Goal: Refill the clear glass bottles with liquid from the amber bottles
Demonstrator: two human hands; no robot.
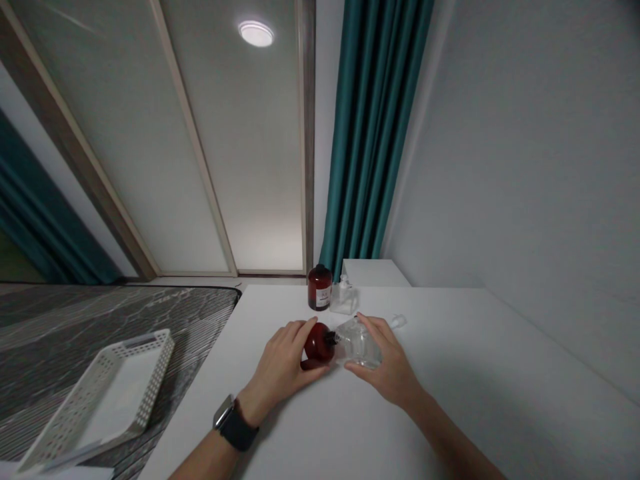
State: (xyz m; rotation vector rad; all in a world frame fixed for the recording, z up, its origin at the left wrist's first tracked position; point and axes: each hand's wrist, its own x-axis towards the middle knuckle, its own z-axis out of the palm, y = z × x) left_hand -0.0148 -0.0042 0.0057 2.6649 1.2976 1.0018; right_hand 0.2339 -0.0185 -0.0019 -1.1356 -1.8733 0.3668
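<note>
My left hand [286,357] is wrapped round a dark red-brown bottle [316,342], which is tipped on its side with its black neck pointing right. That neck meets the mouth end of a clear bottle [361,343], also tilted, in the grip of my right hand [393,367]. I cannot make out any liquid passing between them. Just beyond my right fingers lies a small whitish, translucent piece [399,321], perhaps a pump top. Farther back stand a labelled red-brown bottle [319,288] with a black cap and a clear bottle [344,297] with a white pump.
The white table [480,373] reaches a grey wall on the right. A white box-like block [376,272] sits behind its far edge, below a teal curtain [375,133]. To the left, lower down, a white perforated basket [150,393] rests on a grey patterned surface.
</note>
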